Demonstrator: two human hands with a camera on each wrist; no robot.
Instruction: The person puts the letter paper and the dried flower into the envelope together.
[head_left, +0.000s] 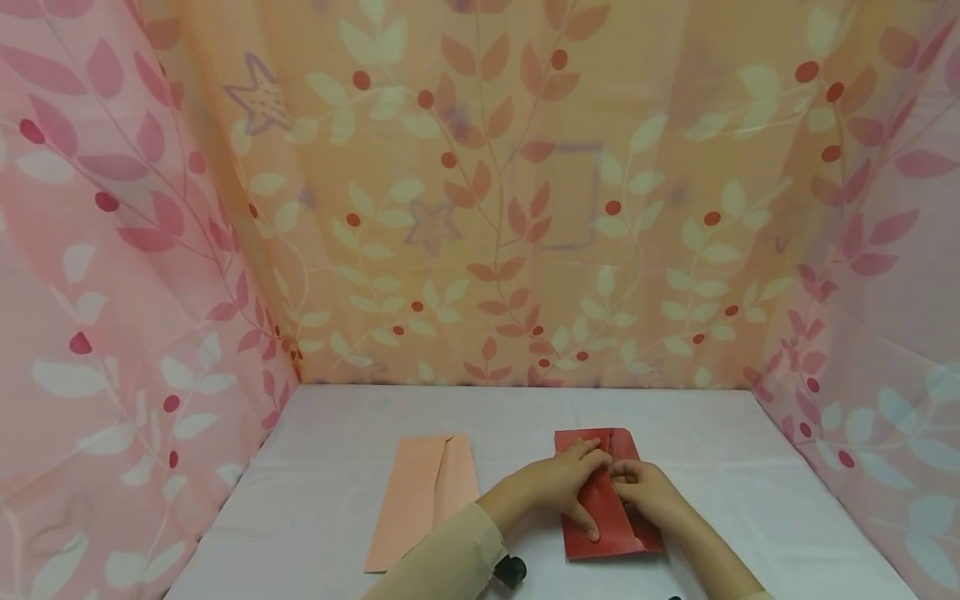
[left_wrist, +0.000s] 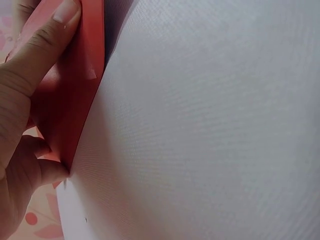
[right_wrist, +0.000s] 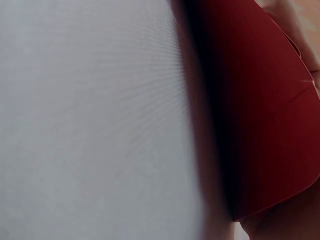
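Observation:
A red paper envelope (head_left: pixel 600 512) stands upright in the head view, at the right of the table, its long flap side facing right. My left hand (head_left: pixel 576 483) lies spread across its front, the thumb low on the paper and the fingers toward its upper part. In the left wrist view the thumb (left_wrist: pixel 47 47) presses on the red paper and fingertips touch its edge. My right hand (head_left: pixel 643 490) has curled fingers at the flap opening and grips the paper there; some fingertips are hidden. The right wrist view shows the flap (right_wrist: pixel 265 115) raised over the table, with dark shadow beneath.
A peach envelope (head_left: pixel 408 492) lies left of the red one, partly covered by the left sleeve (head_left: pixel 450 558). A white cloth covers the table (head_left: pixel 322 433). Leaf-patterned curtains (head_left: pixel 487 208) enclose the back and both sides. A black wrist device (head_left: pixel 512 572) sits by the left cuff.

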